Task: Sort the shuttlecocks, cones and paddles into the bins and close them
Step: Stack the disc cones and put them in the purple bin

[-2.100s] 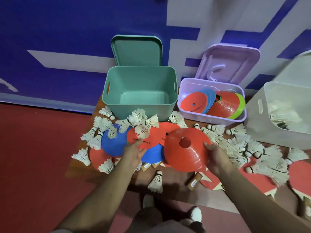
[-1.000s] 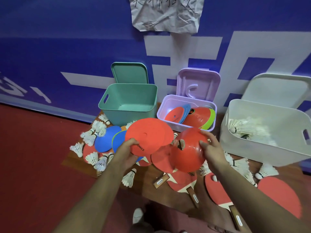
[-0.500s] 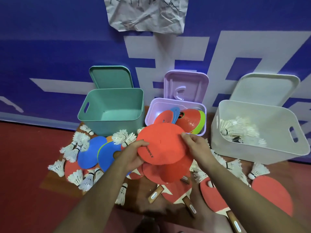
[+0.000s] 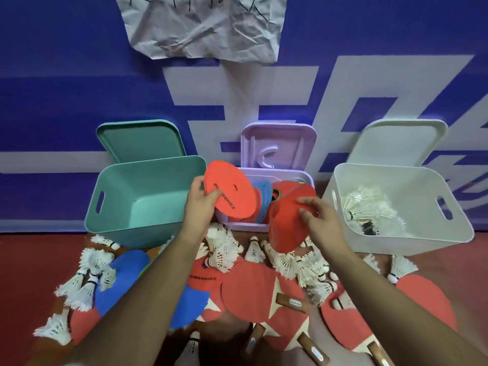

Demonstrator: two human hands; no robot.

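Observation:
My left hand grips a flat orange-red disc cone, tilted over the left part of the purple bin. Blue and red cones stand stacked inside that bin. My right hand holds a domed red cone by its right edge, at the bin's front right wall. The teal bin on the left holds nothing visible. In the white bin on the right lie shuttlecocks. Red paddles, loose shuttlecocks and blue cones lie in front of the bins.
Each bin's lid leans on the blue wall behind it: teal lid, purple lid, white lid. A crumpled paper sheet hangs on the wall. More shuttlecocks lie at the left edge beside the red floor.
Both hands have lifted their cones from the pile up to the purple bin. The flat orange-red cone and the domed red cone have moved apart, the domed one to the right.

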